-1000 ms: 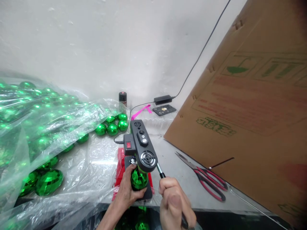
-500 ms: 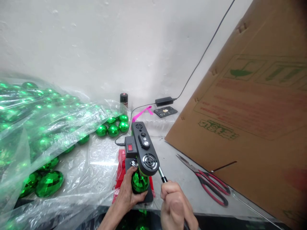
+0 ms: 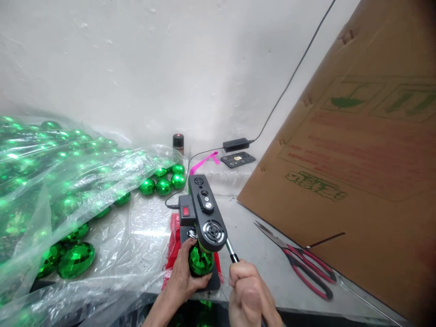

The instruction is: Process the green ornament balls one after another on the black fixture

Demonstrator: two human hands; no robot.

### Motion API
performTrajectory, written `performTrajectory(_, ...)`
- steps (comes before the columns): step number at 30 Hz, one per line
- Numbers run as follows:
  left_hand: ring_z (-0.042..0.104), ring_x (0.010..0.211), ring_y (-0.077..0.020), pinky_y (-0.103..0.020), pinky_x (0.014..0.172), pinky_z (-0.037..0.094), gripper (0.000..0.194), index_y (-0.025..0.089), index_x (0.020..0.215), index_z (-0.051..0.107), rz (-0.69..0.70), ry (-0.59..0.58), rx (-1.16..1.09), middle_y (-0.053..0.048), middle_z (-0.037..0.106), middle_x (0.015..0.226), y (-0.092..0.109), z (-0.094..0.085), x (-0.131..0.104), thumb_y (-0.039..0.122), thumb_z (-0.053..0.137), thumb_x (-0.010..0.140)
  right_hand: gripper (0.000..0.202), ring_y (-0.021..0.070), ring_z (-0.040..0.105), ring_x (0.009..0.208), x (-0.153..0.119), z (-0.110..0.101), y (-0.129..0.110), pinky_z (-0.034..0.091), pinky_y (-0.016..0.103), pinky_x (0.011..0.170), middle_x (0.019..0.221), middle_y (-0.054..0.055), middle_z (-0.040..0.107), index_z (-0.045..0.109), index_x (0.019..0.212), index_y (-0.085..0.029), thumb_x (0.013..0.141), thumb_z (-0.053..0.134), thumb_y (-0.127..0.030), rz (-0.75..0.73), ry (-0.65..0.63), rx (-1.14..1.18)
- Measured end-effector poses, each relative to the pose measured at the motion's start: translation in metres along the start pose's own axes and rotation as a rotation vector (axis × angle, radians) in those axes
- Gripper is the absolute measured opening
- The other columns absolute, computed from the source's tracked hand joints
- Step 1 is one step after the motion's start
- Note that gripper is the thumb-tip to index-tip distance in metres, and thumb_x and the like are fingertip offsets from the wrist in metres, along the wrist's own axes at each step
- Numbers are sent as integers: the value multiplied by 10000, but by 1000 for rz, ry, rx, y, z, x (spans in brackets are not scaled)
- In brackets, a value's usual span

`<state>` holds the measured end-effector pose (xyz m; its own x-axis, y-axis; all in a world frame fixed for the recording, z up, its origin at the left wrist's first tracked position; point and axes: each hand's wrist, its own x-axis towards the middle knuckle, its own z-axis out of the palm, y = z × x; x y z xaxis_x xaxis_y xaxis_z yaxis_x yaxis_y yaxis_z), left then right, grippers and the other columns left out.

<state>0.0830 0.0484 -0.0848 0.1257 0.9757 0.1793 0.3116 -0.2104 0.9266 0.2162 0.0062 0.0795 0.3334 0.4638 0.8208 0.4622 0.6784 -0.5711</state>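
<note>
One green faceted ball (image 3: pixel 201 262) sits right under the near end of a black tabletop machine (image 3: pixel 207 211), with the left hand (image 3: pixel 184 274) curled around its left side, open just ball-wide and holding on. From where I'm standing, the right hand (image 3: pixel 250 293) is in a tight fist on the lever (image 3: pixel 231 250). Red-and-black scissors (image 3: pixel 301 267) lie right, next to a cardboard box (image 3: pixel 340 181); loads more green balls (image 3: pixel 76 260) on the left, mostly under clear plastic (image 3: pixel 116 179).

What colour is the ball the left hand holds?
The ball is shiny green, in the head view.
</note>
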Motion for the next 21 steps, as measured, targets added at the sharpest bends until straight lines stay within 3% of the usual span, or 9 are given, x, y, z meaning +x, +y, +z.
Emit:
performTrajectory(3,778,1181,-387,-581,1074,652,856,199,1437,627,6,2,2,-146,771,1300,3,-1,1,327,946,653,434,94,458,562,0,0,2,383,271,560,681,-43,496,460,734,-226,1162,418,-173,-33,28,16)
performTrajectory(14,784,1134,-368,-551,1031,669,858,208,1406,642,9,12,35,-129,780,1267,9,-1,5,319,962,618,416,99,507,532,-2,-8,5,376,261,511,664,-39,534,483,766,-230,1178,432,-251,12,-62,17)
performTrajectory(21,788,1119,-367,-560,1023,674,864,209,1438,634,-7,-4,23,-128,784,1238,10,-3,3,304,955,641,437,86,481,535,-2,-5,6,366,249,515,666,-42,511,456,714,-225,1148,433,-180,-23,-10,31)
